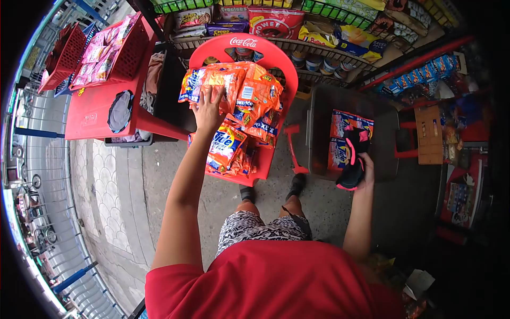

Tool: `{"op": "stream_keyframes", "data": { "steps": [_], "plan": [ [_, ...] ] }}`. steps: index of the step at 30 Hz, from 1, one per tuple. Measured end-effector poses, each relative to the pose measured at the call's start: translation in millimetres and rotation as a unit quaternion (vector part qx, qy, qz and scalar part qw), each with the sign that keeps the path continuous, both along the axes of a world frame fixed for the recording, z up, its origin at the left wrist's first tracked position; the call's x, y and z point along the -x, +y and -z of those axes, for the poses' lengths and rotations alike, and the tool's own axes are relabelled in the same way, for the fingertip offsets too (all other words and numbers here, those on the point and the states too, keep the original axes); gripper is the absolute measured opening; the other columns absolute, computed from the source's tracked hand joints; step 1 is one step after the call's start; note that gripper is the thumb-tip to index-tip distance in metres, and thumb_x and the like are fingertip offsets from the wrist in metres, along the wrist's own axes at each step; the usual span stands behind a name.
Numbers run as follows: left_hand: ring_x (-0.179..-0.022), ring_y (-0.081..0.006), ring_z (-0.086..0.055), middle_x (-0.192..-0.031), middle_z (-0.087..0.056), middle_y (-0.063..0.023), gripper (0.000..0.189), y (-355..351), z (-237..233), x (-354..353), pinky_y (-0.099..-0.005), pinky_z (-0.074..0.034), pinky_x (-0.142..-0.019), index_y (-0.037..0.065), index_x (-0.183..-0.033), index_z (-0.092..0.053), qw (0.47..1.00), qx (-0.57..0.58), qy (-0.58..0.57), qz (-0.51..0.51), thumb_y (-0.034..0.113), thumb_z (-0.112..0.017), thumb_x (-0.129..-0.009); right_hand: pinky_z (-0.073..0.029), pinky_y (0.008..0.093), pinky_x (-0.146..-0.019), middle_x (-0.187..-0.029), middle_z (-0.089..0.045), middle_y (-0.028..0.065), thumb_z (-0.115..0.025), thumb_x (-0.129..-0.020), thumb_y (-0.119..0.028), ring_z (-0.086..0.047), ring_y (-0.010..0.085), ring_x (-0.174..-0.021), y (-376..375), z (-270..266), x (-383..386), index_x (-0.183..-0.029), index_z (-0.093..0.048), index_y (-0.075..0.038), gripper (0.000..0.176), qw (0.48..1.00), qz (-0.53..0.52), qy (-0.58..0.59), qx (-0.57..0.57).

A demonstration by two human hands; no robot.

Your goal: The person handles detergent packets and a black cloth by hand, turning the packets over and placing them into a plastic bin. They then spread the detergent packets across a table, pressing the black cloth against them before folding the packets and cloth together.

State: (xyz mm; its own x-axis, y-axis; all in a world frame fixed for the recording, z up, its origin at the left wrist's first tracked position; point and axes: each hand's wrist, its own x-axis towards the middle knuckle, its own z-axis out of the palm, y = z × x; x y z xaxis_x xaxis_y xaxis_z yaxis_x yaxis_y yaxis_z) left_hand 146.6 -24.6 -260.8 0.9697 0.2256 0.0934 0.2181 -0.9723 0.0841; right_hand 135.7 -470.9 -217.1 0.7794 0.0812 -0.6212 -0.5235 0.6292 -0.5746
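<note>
A pile of orange Tide detergent packets [257, 93] lies on the seat of a red Coca-Cola chair [289, 74]. My left hand [207, 109] rests on the upper left packets, fingers spread and touching them. Lower on the pile a Tide packet [226, 143] faces up with its label showing. Off to the right, my right hand [366, 173] grips a black item with pink edging [351, 173], soft-looking and folded; its kind I cannot tell. Beneath it, more Tide packets [337, 143] lie in a dark see-through plastic bin [383, 154], partly covered by the black item.
Racks of snack bags [276, 24] stand behind the chair, with tubs [313, 64] below. To the left, a red table [95, 111] carries a red basket of pink packets [103, 53]. At right is a brown wooden board [427, 133]. A metal railing borders the street.
</note>
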Motion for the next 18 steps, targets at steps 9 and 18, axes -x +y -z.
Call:
{"op": "stream_keyframes", "data": {
  "steps": [9,18],
  "plan": [
    [-0.079,-0.0277,-0.058,-0.095,-0.058,-0.0109,0.035,59,-22,-20,-0.0357,-0.047,-0.068,0.014,-0.109,-0.053,0.965,0.213,-0.04,0.149,0.015,-0.058,-0.074,-0.047,0.0315,-0.073,-0.12,-0.042,0.0105,-0.041,-0.071,0.002,-0.052,0.0214,-0.093,18,-23,41,-0.13,-0.028,-0.024,0.066,0.987,0.027,-0.156,0.028],
    [-0.08,-0.0063,-0.053,-0.09,-0.059,-0.0008,0.019,84,-124,-23,-0.021,-0.04,-0.073,0.001,-0.098,-0.054,0.764,0.594,-0.233,0.094,0.009,-0.057,-0.08,-0.038,0.0321,-0.09,-0.122,-0.042,0.0084,-0.045,-0.067,0.005,-0.045,0.0219,-0.108,74,-50,28,-0.123,-0.041,-0.014,0.06,0.986,-0.002,-0.163,0.042]
  ]
}}
